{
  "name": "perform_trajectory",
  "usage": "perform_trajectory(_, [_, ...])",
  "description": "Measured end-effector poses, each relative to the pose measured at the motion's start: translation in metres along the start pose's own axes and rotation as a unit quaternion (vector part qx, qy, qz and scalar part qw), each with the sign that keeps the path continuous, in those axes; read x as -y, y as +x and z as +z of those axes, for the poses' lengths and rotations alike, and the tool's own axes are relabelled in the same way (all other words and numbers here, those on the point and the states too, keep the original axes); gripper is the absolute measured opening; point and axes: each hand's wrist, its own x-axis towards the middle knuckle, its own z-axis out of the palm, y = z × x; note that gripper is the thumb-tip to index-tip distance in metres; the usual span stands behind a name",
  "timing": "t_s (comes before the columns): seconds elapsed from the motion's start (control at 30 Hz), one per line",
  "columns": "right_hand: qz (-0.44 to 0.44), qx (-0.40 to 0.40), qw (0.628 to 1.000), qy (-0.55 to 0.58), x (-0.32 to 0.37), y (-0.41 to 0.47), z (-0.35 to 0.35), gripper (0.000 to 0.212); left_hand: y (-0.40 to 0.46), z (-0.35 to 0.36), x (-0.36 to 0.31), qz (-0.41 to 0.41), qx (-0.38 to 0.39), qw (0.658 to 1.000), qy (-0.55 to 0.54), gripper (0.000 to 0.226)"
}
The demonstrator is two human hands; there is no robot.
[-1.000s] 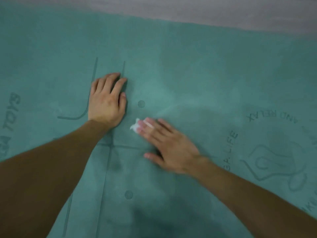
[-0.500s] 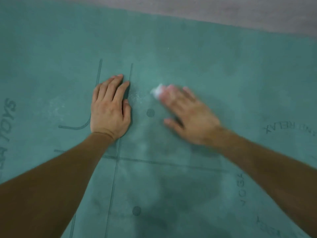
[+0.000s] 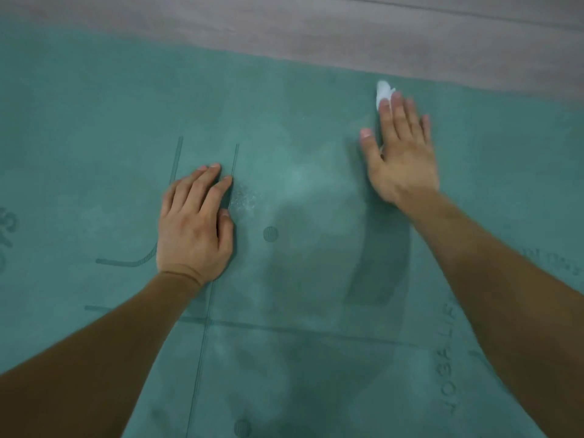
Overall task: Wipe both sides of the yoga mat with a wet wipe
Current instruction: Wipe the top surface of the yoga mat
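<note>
A teal yoga mat (image 3: 94,128) with dark printed lines, dots and lettering fills most of the view. My left hand (image 3: 194,226) lies flat on it left of centre, fingers straight and together. My right hand (image 3: 401,150) is stretched out flat near the mat's far edge, pressing a white wet wipe (image 3: 383,91) under its straight fingers. Only the wipe's tip shows beyond the fingertips. A damp, darker streak runs on the mat below the right hand.
Grey wood-look floor (image 3: 347,23) lies beyond the mat's far edge. Printed text "YOGA LIFE" (image 3: 448,358) runs along the right side of the mat.
My right hand has swept the wipe away from beside my left hand, up and to the right toward the mat's far edge. My left hand has stayed pressed in place.
</note>
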Motion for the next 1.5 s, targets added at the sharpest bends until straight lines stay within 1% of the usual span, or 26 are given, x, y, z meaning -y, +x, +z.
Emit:
perform_trajectory(0.03, [0.046,-0.013,0.999,0.013,0.014,-0.005,0.003,0.088,0.0,0.0,-0.001,0.0,0.002,1.0,0.0,0.05])
perform_trajectory(0.07, [0.016,-0.019,0.999,0.02,0.037,-0.021,0.011,0.091,0.001,0.0,-0.001,0.0,0.005,1.0,0.0,0.05])
perform_trajectory(0.1, [-0.085,0.007,0.996,0.033,0.066,-0.047,0.017,0.091,0.001,0.0,-0.001,0.002,0.006,1.0,0.001,0.05])
perform_trajectory(0.17, [-0.355,0.103,0.929,0.03,0.099,-0.106,0.021,0.089,0.001,0.0,0.001,0.004,0.005,1.0,0.003,0.05])
perform_trajectory(0.23, [-0.48,0.101,0.871,-0.019,0.082,-0.1,0.016,0.08,0.0,0.0,0.002,0.008,0.002,1.0,0.005,0.051])
perform_trajectory(0.3, [-0.373,0.069,0.925,-0.041,0.043,-0.045,0.011,0.073,0.0,0.001,0.0,0.009,-0.001,1.0,0.0,0.051])
perform_trajectory(0.37, [-0.163,0.032,0.986,-0.027,0.017,0.003,0.001,0.08,0.001,0.001,0.001,0.005,-0.008,1.0,0.001,0.051])
perform_trajectory(0.43, [-0.039,0.004,0.999,0.013,0.04,-0.003,0.008,0.087,0.001,0.0,-0.001,0.0,-0.005,1.0,0.0,0.05])
perform_trajectory(0.47, [-0.081,0.004,0.996,0.036,0.065,-0.021,0.015,0.089,0.001,0.0,-0.002,-0.003,-0.002,1.0,-0.001,0.05])
perform_trajectory(0.5, [-0.188,0.029,0.98,0.053,0.089,-0.046,0.02,0.091,0.001,-0.001,-0.002,-0.002,0.002,1.0,0.005,0.049])
perform_trajectory(0.57, [-0.414,0.108,0.904,0.008,0.107,-0.087,0.021,0.089,0.004,-0.008,-0.002,0.003,0.012,1.0,0.029,0.043])
perform_trajectory(0.6, [-0.459,0.105,0.882,-0.025,0.098,-0.08,0.016,0.084,0.013,-0.011,-0.001,0.008,0.018,0.999,0.042,0.036])
perform_trajectory(0.63, [-0.441,0.083,0.893,-0.037,0.083,-0.059,0.012,0.079,0.028,-0.013,0.0,0.014,0.022,0.998,0.057,0.029])
perform_trajectory(0.67, [-0.363,0.066,0.928,-0.046,0.065,-0.032,0.008,0.076,0.046,-0.013,0.002,0.021,0.025,0.997,0.072,0.026])
perform_trajectory(0.73, [-0.126,0.031,0.99,-0.049,0.022,0.018,-0.004,0.08,0.078,-0.006,0.004,0.019,0.01,0.996,0.09,0.029])
perform_trajectory(0.8, [0.056,-0.004,0.998,-0.009,0.009,0.033,0.0,0.089,0.091,0.008,0.008,-0.025,-0.015,0.997,0.076,0.042])
perform_trajectory(0.87, [0.014,-0.039,0.999,0.012,0.052,0.023,0.019,0.093,0.094,0.018,0.009,-0.045,-0.022,0.997,0.053,0.049])
perform_trajectory(0.93, [-0.22,0.024,0.975,0.031,0.104,-0.002,0.027,0.088,0.089,0.017,0.013,-0.037,-0.016,0.998,0.049,0.049])
perform_trajectory(1.0, [-0.326,0.054,0.944,-0.016,0.114,-0.012,0.025,0.082,0.09,0.015,0.013,-0.035,-0.023,0.999,0.034,0.049])
perform_trajectory(1.07, [-0.235,0.022,0.971,-0.031,0.078,0.011,0.016,0.078,0.093,0.012,0.012,-0.038,-0.014,0.999,0.023,0.05])
perform_trajectory(1.13, [-0.026,-0.017,0.999,-0.032,0.027,0.032,0.007,0.08,0.09,0.012,0.01,-0.051,-0.012,0.998,0.02,0.051])
perform_trajectory(1.2, [0.118,-0.025,0.993,-0.014,0.022,0.042,0.006,0.087,0.091,0.011,0.01,-0.052,-0.011,0.998,0.018,0.052])
perform_trajectory(1.27, [0.086,-0.033,0.996,0.022,0.071,0.048,0.015,0.092,0.091,0.012,0.011,-0.055,-0.006,0.998,0.014,0.052])
perform_trajectory(1.37, [-0.118,0.013,0.992,0.047,0.135,0.051,0.025,0.086,0.091,0.011,0.012,-0.052,-0.003,0.998,0.02,0.052])
perform_trajectory(1.4, [-0.142,0.016,0.989,0.03,0.131,0.054,0.024,0.082,0.091,0.011,0.012,-0.05,-0.002,0.999,0.021,0.052])
perform_trajectory(1.5, [0.011,-0.016,1.0,-0.005,0.067,0.048,0.019,0.076,0.092,0.01,0.011,-0.05,-0.004,0.998,0.022,0.052])
